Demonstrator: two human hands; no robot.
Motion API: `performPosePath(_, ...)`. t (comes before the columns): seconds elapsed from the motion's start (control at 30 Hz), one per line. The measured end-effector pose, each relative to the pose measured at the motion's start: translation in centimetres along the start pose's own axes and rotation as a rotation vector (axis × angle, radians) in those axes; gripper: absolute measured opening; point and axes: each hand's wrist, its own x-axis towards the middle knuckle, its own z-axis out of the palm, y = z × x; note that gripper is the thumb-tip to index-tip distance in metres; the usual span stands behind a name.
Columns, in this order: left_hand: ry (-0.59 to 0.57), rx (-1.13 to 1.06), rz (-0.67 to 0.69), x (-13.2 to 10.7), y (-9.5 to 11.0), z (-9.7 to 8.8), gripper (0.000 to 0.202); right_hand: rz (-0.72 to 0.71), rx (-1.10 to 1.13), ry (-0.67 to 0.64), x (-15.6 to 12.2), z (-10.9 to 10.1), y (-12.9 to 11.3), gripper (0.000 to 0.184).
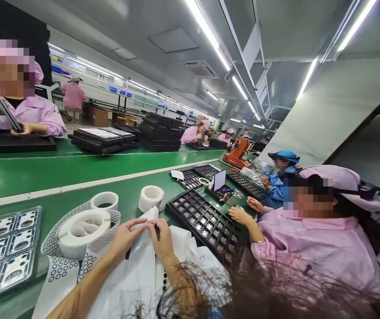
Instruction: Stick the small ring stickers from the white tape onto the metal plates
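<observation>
My left hand [130, 234] and my right hand [162, 239] meet fingertip to fingertip over a white backing strip [145, 254]. Both are closed in a pinch, and what lies between the left fingertips is too small to name. A slim dark object [158, 232] shows against my right fingers; its kind is unclear. Just beyond the hands stands a white roll of tape [151, 198], with the strip running from it toward me. To the left lie a larger white roll [84, 227] and sheets of black ring stickers [64, 269], partly curled around it.
A black compartment tray [206, 221] of small parts is right of my hands. At left lies a clear tray of metal plates [8, 252]. A co-worker in pink [312, 248] sits close on the right. Stacked black trays [161, 130] stand across the green bench [76, 170].
</observation>
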Motion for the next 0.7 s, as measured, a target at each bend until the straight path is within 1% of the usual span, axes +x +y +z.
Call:
performPosePath(0.13,0.011,0.046,0.000,0.1,-0.1,0.1,0.056,0.019,0.023,0.015,-0.1,0.0,0.0,0.009)
performPosePath(0.27,0.012,0.074,0.032,0.1,-0.1,0.3,0.048,0.030,0.020,0.035,0.0,-0.1,-0.2,0.009)
performPosePath(0.47,0.046,0.095,0.079,-0.1,0.0,0.6,0.028,0.049,-0.008,0.017,-0.1,-0.3,-0.1,0.010)
performPosePath(0.57,0.068,0.103,0.103,-0.4,0.2,0.7,0.028,0.059,0.010,0.009,-0.2,-0.4,0.0,0.011)
performPosePath(0.7,0.072,0.117,0.117,-0.9,0.3,0.9,0.029,0.070,0.070,0.023,-0.2,-0.7,0.0,0.017)
